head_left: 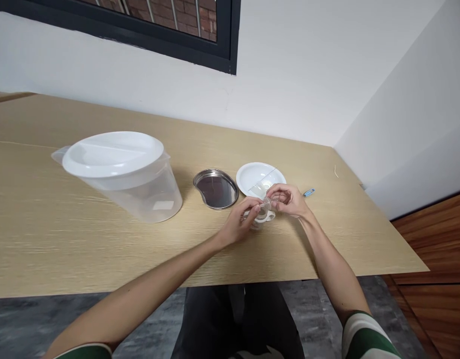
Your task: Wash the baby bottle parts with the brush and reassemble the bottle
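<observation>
My left hand (242,219) and my right hand (289,200) meet above a small white cup (269,216) with a handle. Between their pinched fingertips is a small clear piece (266,203), see-through and hard to make out; both hands grip it. Just behind them sits a white bowl (248,175), with a clear thin item (258,189) in it, partly hidden by my right hand. To the left of the cup lies a shiny kidney-shaped metal tray (218,192).
A large translucent pitcher (140,194) with a white lid stands on the left of the wooden table (103,254). A small blue item (309,192) lies right of my right hand, and a thin pale strip (336,171) lies farther right. A wall rises behind.
</observation>
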